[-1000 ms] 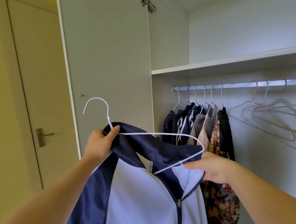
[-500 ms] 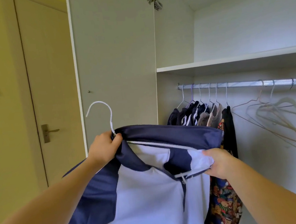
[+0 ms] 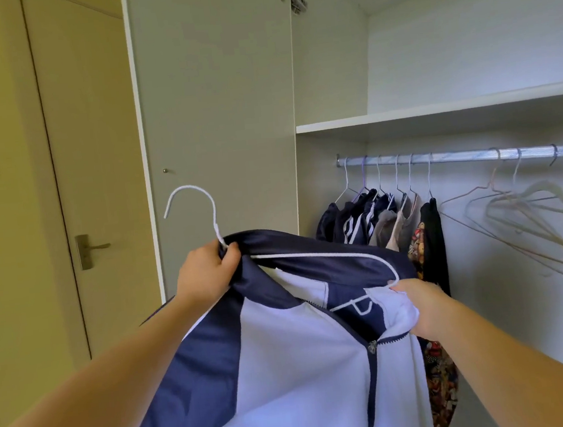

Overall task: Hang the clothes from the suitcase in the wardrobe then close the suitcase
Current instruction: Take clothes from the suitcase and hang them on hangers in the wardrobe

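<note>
A navy and white zip jacket (image 3: pixel 288 367) hangs from my hands in front of the open wardrobe. A white wire hanger (image 3: pixel 203 203) sits inside its collar, hook pointing up and left. My left hand (image 3: pixel 206 272) grips the hanger's neck together with the navy collar. My right hand (image 3: pixel 419 306) pinches the white front flap at the hanger's right end. The wardrobe rail (image 3: pixel 467 156) runs behind, above my right hand. The suitcase is out of sight.
Several hung garments (image 3: pixel 384 224) crowd the rail's left end, one patterned piece (image 3: pixel 441 387) hanging low. Several bare hangers (image 3: pixel 528 224) hang on the right. A shelf (image 3: pixel 435 112) runs above the rail. The open wardrobe door (image 3: pixel 215 116) and a room door (image 3: pixel 93 197) stand left.
The jacket's right shoulder fold has shifted, showing the hanger's wire arm again. My right hand has moved slightly down along the white flap. The view has closed in on the wardrobe.
</note>
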### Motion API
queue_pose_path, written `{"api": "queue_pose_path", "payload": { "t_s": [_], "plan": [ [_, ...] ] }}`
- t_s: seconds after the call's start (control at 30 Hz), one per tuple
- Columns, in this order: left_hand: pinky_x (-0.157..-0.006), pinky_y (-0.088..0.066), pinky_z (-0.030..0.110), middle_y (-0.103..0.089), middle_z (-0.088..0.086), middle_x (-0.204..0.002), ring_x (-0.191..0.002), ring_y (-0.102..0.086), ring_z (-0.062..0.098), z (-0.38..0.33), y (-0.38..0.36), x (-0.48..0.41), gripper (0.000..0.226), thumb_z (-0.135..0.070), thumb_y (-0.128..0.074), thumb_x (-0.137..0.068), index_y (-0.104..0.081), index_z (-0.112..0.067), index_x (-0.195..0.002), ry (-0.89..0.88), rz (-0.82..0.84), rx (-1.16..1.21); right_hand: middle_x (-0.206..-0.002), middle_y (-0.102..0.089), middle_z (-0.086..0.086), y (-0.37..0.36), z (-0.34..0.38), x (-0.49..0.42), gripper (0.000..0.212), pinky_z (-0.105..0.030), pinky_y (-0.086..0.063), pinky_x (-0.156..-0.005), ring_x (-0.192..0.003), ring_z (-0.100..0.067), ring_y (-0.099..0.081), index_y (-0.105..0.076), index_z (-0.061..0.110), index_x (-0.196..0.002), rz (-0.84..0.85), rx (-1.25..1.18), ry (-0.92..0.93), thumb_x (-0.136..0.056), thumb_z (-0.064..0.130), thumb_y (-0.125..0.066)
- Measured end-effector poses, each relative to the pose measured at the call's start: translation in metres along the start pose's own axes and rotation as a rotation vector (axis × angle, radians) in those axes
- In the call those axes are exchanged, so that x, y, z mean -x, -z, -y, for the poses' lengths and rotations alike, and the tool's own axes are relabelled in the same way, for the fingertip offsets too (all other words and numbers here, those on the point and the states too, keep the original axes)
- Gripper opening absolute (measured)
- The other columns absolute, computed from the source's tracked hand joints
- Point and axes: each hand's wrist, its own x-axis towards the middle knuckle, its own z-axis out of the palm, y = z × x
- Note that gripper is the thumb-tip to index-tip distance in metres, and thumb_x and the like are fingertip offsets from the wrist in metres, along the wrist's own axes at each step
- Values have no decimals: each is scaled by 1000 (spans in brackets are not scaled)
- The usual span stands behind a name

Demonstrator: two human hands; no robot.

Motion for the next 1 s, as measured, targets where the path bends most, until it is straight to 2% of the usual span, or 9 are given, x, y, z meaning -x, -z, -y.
{"api": "queue_pose_path", "payload": {
  "t_s": [0.13,0.3,0.43,0.5,0.63,0.73,0.83,0.9,1.0],
  "plan": [
    [-48,-28,27,-41,-1,-53,-56,-43,22,-1,-5,4,44,-30,-46,-96,-32,-16,-57,-87,92,-213,-130,-52,-21,2,-2,0,38,-44,-44,-96,-111,-36,-54,-48,-4,-130,-112,-95,110,-93,8,-54],
    [-60,-33,28,-43,-3,-60,-78,-58,31,-8,-21,12,38,-38,-38,-98,-36,-18,-65,-124,119,-414,-111,-59,-22,5,-4,5,28,-37,-39,-83,-91,-27,-50,-54,-3,-116,-253,-22,352,-90,7,-57],
    [-66,-37,31,-52,2,-78,-76,-52,27,-23,-36,12,29,-40,-34,-99,-41,-15,-85,-41,127,-346,-89,-60,-17,-9,-1,21,5,-35,-42,-87,-78,-10,-64,-60,-4,-89,29,-74,368,-90,-1,-56],
    [-68,-37,32,-51,3,-82,-77,-48,26,-25,-42,9,27,-40,-36,-98,-41,-15,-88,35,154,-253,-90,-66,-15,-19,-2,33,8,-34,-47,-85,-84,-18,-65,-66,4,-93,270,-16,370,-85,3,-63],
    [-72,-38,31,-52,1,-82,-84,-51,28,-25,-45,7,19,-34,-45,-97,-43,-17,-90,22,173,11,-81,-69,-4,-28,4,56,16,-23,-44,-55,-66,-16,-63,-69,15,-84,612,304,249,-86,30,-64],
    [-71,-40,30,-53,-5,-75,-82,-53,23,-24,-41,9,14,-32,-49,-96,-49,-18,-90,-25,173,159,-83,-69,-6,-22,11,49,44,-29,-45,-62,-73,-22,-61,-71,14,-62,217,220,373,-92,40,-52],
    [-68,-42,24,-57,-11,-77,-80,-55,16,-24,-38,14,8,-29,-52,-95,-53,-22,-92,-88,189,221,-119,-56,-1,-11,9,40,25,-39,-35,-98,-117,-27,-47,-65,23,-100,-250,607,688,-96,36,-44],
    [-66,-42,16,-59,-14,-78,-78,-57,11,-29,-41,19,3,-28,-53,-94,-54,-25,-93,-133,218,243,-134,-46,-2,-13,7,37,20,-41,-30,-104,-127,-28,-39,-57,34,-94,-191,980,672,-97,40,-39],
    [-72,-47,25,-62,-8,-79,-80,-59,16,-39,-48,24,6,-31,-53,-94,-55,-25,-95,-200,268,213,-84,-58,-8,-24,2,32,40,-35,-40,-79,-88,-27,-55,-39,23,-62,60,914,619,-99,39,-36]
  ]
}}
